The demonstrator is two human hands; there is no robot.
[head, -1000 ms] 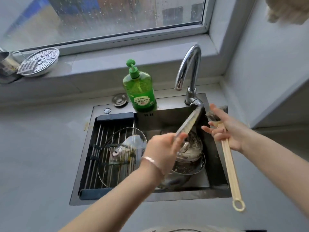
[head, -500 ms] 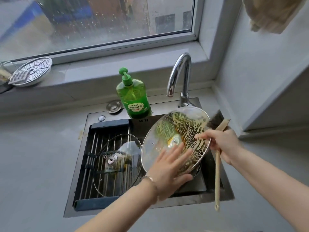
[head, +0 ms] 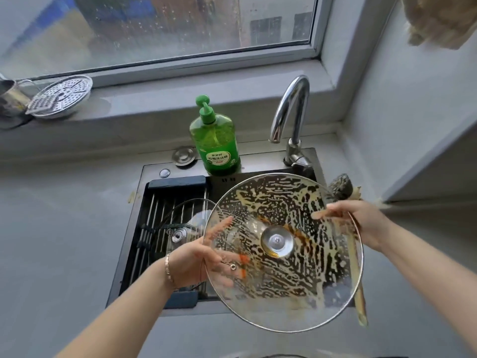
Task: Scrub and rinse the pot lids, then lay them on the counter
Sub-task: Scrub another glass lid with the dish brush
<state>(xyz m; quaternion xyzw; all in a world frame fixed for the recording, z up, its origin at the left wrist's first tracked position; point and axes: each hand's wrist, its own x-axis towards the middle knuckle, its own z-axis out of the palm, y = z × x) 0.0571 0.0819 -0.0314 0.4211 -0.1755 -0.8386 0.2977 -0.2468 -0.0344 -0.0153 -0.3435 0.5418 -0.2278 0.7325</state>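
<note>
The person tilts a glass lid [head: 284, 280] over the sink [head: 260, 161] — probably so the yellowish suds streaking it drip into the basin, not onto the counter. The left hand [head: 196, 259] props it from behind at 9 o'clock, fingers spread flat. The right hand [head: 366, 223], at 3 o'clock, grips a long-handled brush [head: 340, 186] (bristles just past the rim). The sink's rack [head: 178, 183] holds a second lid [head: 178, 235], at the held lid's 9 o'clock.

The grey counter [head: 64, 228] has a steel sink [head: 258, 161] set into it; a green soap bottle [head: 215, 143] stands upright on the sink's back rim; a round metal stopper [head: 184, 156] lies just beside the bottle, at that rim's edge.
</note>
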